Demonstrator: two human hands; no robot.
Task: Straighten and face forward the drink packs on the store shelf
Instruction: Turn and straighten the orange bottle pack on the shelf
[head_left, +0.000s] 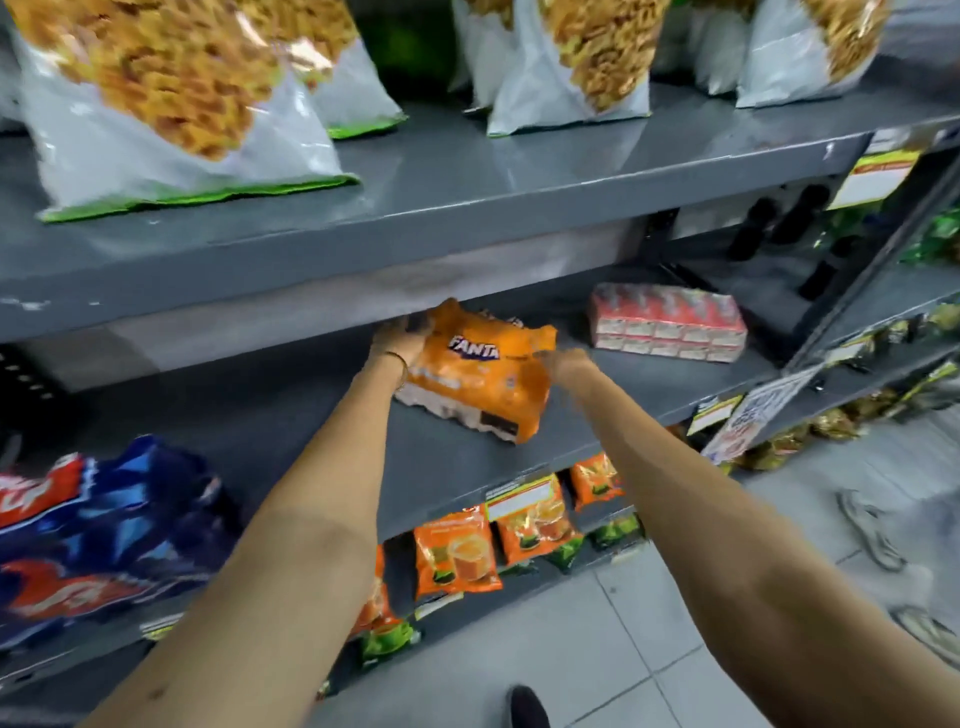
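Fingers of the left hand (400, 338) and right hand (563, 361) close on either side of an orange Fanta pack (483, 379), skewed on the middle shelf (311, 415). Judging by its angle, straightening is only begun; the red carton pack (670, 322) nearby also sits askew, untouched.
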